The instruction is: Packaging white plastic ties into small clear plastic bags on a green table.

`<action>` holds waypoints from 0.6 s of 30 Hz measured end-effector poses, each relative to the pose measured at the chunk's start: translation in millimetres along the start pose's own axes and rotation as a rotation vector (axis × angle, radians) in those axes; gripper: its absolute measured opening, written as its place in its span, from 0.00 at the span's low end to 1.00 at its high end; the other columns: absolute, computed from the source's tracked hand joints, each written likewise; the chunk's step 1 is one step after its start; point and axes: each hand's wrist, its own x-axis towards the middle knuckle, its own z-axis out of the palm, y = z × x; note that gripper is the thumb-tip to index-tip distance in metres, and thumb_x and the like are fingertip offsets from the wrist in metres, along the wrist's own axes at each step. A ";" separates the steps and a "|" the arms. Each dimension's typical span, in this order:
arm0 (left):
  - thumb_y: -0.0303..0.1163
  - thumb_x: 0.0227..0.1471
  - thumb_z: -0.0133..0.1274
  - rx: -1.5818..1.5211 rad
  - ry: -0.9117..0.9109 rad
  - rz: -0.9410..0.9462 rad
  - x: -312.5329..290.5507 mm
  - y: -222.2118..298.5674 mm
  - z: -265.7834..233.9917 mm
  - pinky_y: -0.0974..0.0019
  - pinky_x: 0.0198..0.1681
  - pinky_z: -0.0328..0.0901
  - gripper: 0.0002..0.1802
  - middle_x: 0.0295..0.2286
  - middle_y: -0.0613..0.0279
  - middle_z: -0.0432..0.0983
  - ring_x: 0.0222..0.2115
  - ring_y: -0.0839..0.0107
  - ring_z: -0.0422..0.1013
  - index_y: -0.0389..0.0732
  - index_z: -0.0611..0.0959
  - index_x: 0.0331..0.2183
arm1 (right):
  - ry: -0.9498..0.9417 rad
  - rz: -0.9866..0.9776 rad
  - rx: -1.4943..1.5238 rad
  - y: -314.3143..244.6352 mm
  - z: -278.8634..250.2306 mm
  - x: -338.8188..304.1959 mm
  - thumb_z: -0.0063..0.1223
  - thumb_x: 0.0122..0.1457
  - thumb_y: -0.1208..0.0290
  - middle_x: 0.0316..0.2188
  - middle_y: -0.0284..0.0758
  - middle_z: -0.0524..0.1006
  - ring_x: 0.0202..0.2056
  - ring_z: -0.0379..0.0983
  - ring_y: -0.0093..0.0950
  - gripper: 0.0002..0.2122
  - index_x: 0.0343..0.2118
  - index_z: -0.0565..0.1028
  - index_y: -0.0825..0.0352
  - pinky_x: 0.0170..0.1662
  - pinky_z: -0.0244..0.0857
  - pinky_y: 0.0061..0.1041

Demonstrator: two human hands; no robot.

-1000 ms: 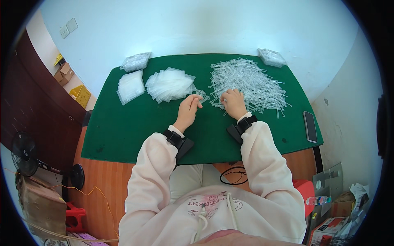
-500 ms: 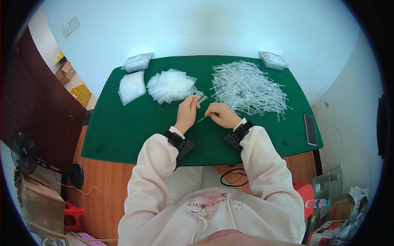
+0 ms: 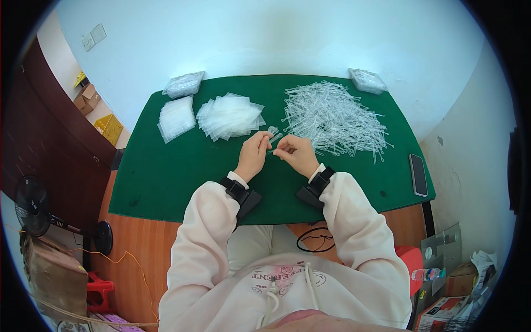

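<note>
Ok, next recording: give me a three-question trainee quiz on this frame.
1. True or false: the phone lies at the mat's right edge.
2. What lies nearest beyond the right hand? A) pile of clear sticks B) fan C) yellow crate
3. Fill in: both hands meet over the green ____, the left hand holding a small clear bag.

Key: 1 true; 2 A; 3 mat.
</note>
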 end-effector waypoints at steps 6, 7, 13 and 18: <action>0.27 0.53 0.41 -0.036 0.007 0.028 0.0 3.5 1.5 0.69 0.24 0.62 0.09 0.19 0.58 0.71 0.19 0.68 0.68 0.36 0.75 0.33 | 0.031 -0.142 0.045 -0.1 4.7 0.2 0.52 0.50 0.79 0.22 0.33 0.76 0.24 0.73 0.18 0.05 0.30 0.72 0.71 0.26 0.66 0.15; 0.27 0.53 0.41 -0.041 0.005 0.023 0.1 4.5 1.7 0.69 0.24 0.62 0.09 0.19 0.58 0.71 0.19 0.69 0.68 0.36 0.75 0.33 | 0.042 -0.168 0.093 0.6 6.0 0.6 0.52 0.51 0.79 0.23 0.34 0.76 0.25 0.74 0.19 0.05 0.31 0.72 0.71 0.27 0.66 0.15; 0.28 0.54 0.40 -0.093 -0.042 -0.049 -0.1 2.1 0.9 0.72 0.21 0.60 0.09 0.18 0.62 0.70 0.16 0.75 0.65 0.35 0.75 0.34 | 0.096 -0.092 0.249 -2.5 6.8 -0.1 0.50 0.52 0.79 0.27 0.35 0.76 0.28 0.74 0.21 0.05 0.32 0.72 0.71 0.30 0.67 0.16; 0.29 0.55 0.40 -0.198 -0.093 -0.081 -0.5 0.7 2.2 0.74 0.20 0.58 0.10 0.18 0.66 0.70 0.16 0.79 0.62 0.35 0.74 0.34 | 0.221 -0.123 0.056 7.1 2.6 2.3 0.52 0.49 0.80 0.23 0.33 0.74 0.25 0.71 0.19 0.07 0.32 0.72 0.71 0.28 0.65 0.16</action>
